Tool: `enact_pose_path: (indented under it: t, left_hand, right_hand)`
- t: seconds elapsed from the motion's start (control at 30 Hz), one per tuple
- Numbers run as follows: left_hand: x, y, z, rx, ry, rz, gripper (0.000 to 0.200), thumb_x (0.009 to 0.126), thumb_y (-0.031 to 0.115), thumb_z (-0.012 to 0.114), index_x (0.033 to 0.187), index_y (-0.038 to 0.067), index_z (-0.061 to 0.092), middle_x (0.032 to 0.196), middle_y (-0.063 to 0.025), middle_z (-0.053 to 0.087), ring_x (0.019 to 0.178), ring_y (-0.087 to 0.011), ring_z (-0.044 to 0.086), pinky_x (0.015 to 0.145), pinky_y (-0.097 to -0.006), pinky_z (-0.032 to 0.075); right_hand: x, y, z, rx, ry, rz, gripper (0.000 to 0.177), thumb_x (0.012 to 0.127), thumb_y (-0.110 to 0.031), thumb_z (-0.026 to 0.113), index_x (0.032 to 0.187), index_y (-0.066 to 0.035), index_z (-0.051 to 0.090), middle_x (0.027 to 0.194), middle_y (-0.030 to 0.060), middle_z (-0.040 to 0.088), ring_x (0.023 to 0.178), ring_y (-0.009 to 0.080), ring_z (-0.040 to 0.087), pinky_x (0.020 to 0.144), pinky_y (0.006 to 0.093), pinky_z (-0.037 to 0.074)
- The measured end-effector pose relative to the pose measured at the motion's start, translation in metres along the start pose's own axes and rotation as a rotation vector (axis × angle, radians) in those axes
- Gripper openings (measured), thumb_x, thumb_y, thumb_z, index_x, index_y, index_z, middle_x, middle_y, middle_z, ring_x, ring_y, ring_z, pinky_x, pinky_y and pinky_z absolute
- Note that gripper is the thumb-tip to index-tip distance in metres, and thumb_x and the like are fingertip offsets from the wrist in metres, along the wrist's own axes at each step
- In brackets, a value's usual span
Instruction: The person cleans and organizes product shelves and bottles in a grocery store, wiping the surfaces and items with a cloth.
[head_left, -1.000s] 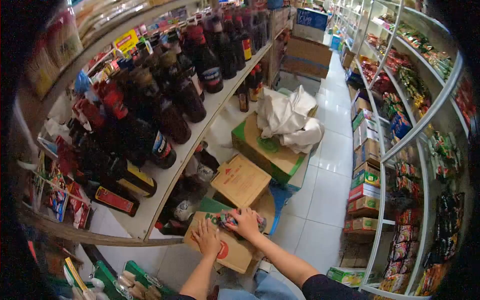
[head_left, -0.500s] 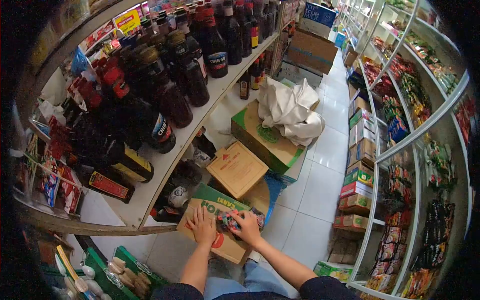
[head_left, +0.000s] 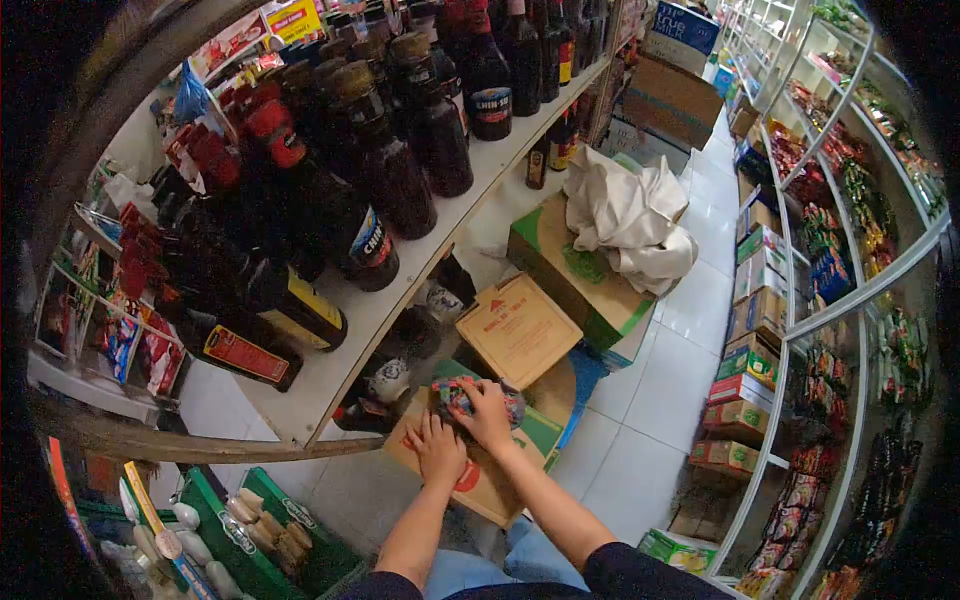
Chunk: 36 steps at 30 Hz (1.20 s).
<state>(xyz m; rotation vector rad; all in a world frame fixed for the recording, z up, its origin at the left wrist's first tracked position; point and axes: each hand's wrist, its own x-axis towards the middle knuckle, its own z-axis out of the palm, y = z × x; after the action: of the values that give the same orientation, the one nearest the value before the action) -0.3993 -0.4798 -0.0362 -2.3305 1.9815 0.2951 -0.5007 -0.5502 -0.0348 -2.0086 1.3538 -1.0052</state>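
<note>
1. The left hand [head_left: 438, 450] is laid palm down on the near cardboard box [head_left: 488, 498], its fingers slightly apart and nothing seen clamped in it.
2. The dark, multicoloured packet [head_left: 514, 409] is set on the same box, towards its far side; it is covered partly by the right hand [head_left: 486, 412], whose fingers are bent over it. Whether it is gripped cannot be told.
3. Just beyond the packet, a tan carton [head_left: 520, 328] is seen.
4. Farther off, a crumpled white cloth [head_left: 628, 212] is rested on a green-and-tan box [head_left: 545, 238].
5. To the left, dark bottles [head_left: 366, 240] are lined up on a shelf [head_left: 285, 412].
</note>
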Motion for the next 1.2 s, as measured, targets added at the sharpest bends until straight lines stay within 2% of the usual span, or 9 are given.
enact_pose_path:
  t: [0.23, 0.37, 0.4, 0.5, 0.67, 0.83, 0.9, 1.07, 1.2]
  left_hand:
    - [0.0, 0.0, -0.004, -0.014, 0.125, 0.055, 0.061, 0.076, 0.021, 0.046, 0.131, 0.006, 0.024, 0.135, -0.0091, 0.025, 0.126, -0.0231, 0.021, 0.1, -0.0554, 0.01]
    - [0.001, 0.0, 0.002, -0.018, 0.166, 0.058, 0.054, 0.076, 0.024, 0.048, 0.124, 0.004, 0.036, 0.134, -0.0105, 0.026, 0.126, -0.0247, 0.021, 0.099, -0.0564, 0.009]
    - [0.0, -0.001, -0.004, -0.027, 0.05, 0.046, 0.046, 0.076, 0.026, 0.049, 0.115, 0.001, 0.045, 0.133, -0.0116, 0.027, 0.126, -0.0259, 0.021, 0.099, -0.0568, 0.009]
    - [-0.001, -0.005, 0.009, 0.09, 0.126, 0.074, 0.04, 0.076, 0.026, 0.05, 0.106, 0.0, 0.051, 0.131, -0.013, 0.03, 0.125, -0.0267, 0.021, 0.099, -0.0574, 0.009]
    - [0.001, -0.001, -0.005, 0.087, 0.023, 0.058, 0.038, 0.079, 0.025, 0.045, 0.107, 0.0, 0.051, 0.127, -0.0143, 0.035, 0.125, -0.0272, 0.02, 0.099, -0.0576, 0.008]
    - [-0.002, -0.004, 0.001, 0.166, -0.072, 0.053, 0.04, 0.082, 0.028, 0.04, 0.113, 0.003, 0.048, 0.127, -0.014, 0.035, 0.125, -0.0275, 0.02, 0.099, -0.0573, 0.007]
    - [0.0, -0.006, 0.011, 0.107, 0.216, 0.099, 0.042, 0.083, 0.031, 0.04, 0.112, 0.003, 0.049, 0.127, -0.0137, 0.035, 0.125, -0.0278, 0.021, 0.099, -0.0577, 0.006]
    - [0.002, -0.004, 0.011, 0.055, 0.077, 0.044, 0.041, 0.081, 0.029, 0.044, 0.112, 0.003, 0.047, 0.125, -0.0133, 0.037, 0.122, -0.0289, 0.026, 0.098, -0.0569, 0.011]
    - [0.004, -0.001, 0.012, -0.051, 0.144, 0.047, 0.043, 0.08, 0.028, 0.047, 0.114, 0.002, 0.045, 0.127, -0.0129, 0.035, 0.123, -0.0274, 0.025, 0.098, -0.0556, 0.013]
  right_hand:
    - [-0.049, 0.004, -0.042, 0.087, -0.048, 0.002, 0.052, 0.059, -0.013, 0.071, 0.108, -0.009, 0.053, 0.092, 0.0145, 0.049, 0.085, 0.0309, 0.046, 0.075, 0.0376, 0.039]
    - [-0.028, 0.003, -0.017, 0.029, 0.018, 0.057, 0.053, 0.059, -0.012, 0.072, 0.108, -0.008, 0.053, 0.093, 0.0145, 0.048, 0.086, 0.031, 0.045, 0.075, 0.0376, 0.038]
    - [-0.016, 0.001, -0.004, 0.04, 0.082, 0.064, 0.052, 0.059, -0.012, 0.071, 0.107, -0.008, 0.054, 0.093, 0.0148, 0.048, 0.087, 0.0312, 0.045, 0.075, 0.0375, 0.038]
    - [0.024, -0.008, 0.027, 0.074, 0.171, 0.047, 0.046, 0.061, -0.01, 0.07, 0.104, -0.007, 0.055, 0.092, 0.015, 0.047, 0.087, 0.0315, 0.044, 0.075, 0.0374, 0.038]
    - [0.051, -0.008, 0.039, 0.088, 0.045, -0.042, 0.038, 0.065, -0.01, 0.067, 0.101, -0.008, 0.056, 0.092, 0.0145, 0.046, 0.087, 0.0306, 0.043, 0.075, 0.0388, 0.037]
    - [0.048, -0.015, 0.048, 0.127, 0.044, 0.058, 0.036, 0.068, -0.009, 0.065, 0.103, -0.009, 0.056, 0.091, 0.0143, 0.045, 0.087, 0.0313, 0.042, 0.075, 0.0393, 0.037]
    - [0.054, -0.019, 0.051, 0.114, -0.03, 0.012, 0.035, 0.069, -0.01, 0.065, 0.102, -0.007, 0.056, 0.091, 0.0149, 0.045, 0.088, 0.0319, 0.041, 0.075, 0.0397, 0.037]
    - [0.029, 0.002, 0.022, 0.068, -0.056, -0.003, 0.038, 0.065, -0.009, 0.064, 0.102, -0.011, 0.056, 0.094, 0.014, 0.047, 0.091, 0.0323, 0.043, 0.076, 0.0392, 0.038]
    - [-0.016, 0.012, -0.023, 0.073, -0.052, 0.051, 0.038, 0.066, -0.005, 0.061, 0.102, -0.013, 0.055, 0.093, 0.0126, 0.049, 0.088, 0.0316, 0.045, 0.076, 0.0389, 0.038]
